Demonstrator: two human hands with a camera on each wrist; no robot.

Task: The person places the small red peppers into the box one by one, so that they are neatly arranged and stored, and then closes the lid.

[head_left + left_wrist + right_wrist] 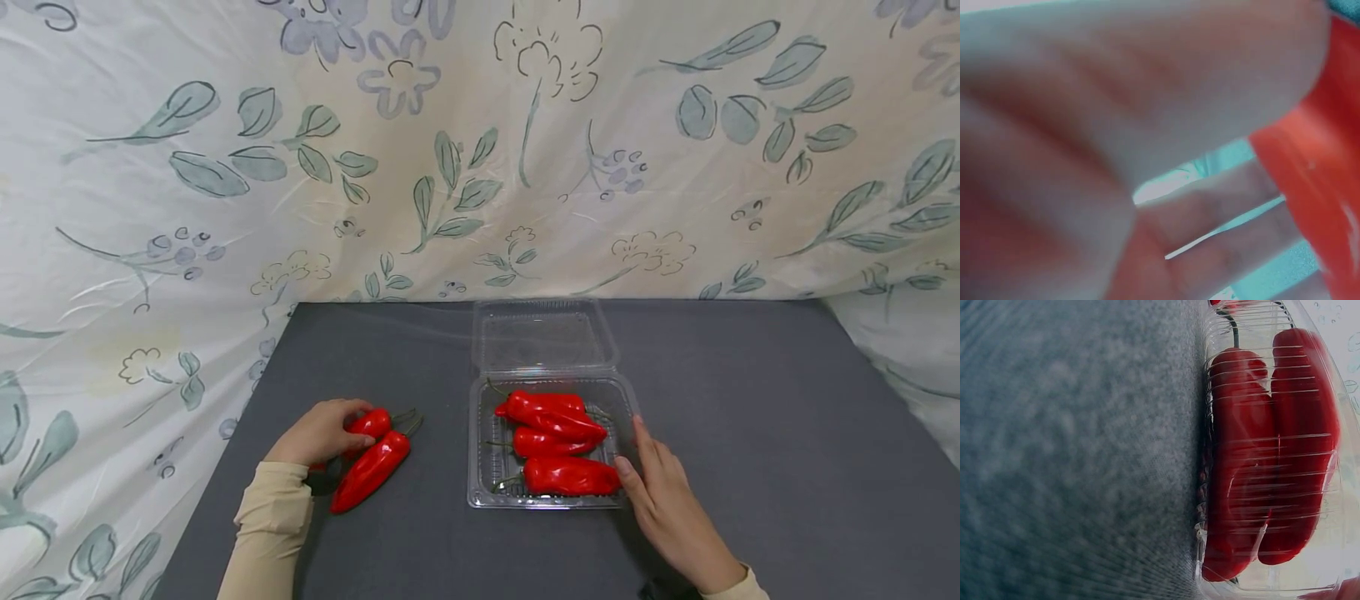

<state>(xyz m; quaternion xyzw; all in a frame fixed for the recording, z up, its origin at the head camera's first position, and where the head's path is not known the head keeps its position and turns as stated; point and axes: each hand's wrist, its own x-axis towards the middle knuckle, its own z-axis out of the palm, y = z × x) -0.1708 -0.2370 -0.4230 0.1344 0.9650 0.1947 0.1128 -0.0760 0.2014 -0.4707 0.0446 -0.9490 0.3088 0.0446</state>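
Blur swallows most of the left wrist view: skin fills it from edge to edge, with a red pepper (1310, 187) smeared down the right side, and no outline there is sharp. The right wrist view shows none of its own hand, only grey cloth and the clear ribbed wall of the plastic box (1205, 487), through which two peppers show side by side, with scraps of red cut off at the top and bottom edges.

From the head view, the left hand (321, 432) lies curled over one of two red peppers on the grey tablecloth (750, 400) to the left of the box; its fingers wrap the top of the far pepper (371, 422), hiding most of it. The second loose pepper (369, 472) lies just beside it, touching it, its tip pointing toward the sleeve (272, 533).

The right hand (663, 500) rests with straight fingers against the right wall of the plastic box (626, 408), grasping nothing. Its wrist is cut off by the lower edge.

Inside the box lie three or perhaps four peppers; the upper two (551, 414) overlap so closely that the count is uncertain, while the middle one (551, 443) and the nearest one (570, 476) are distinct. The box lid (542, 335) stands open behind. A flowered sheet (450, 150) hangs behind the table.
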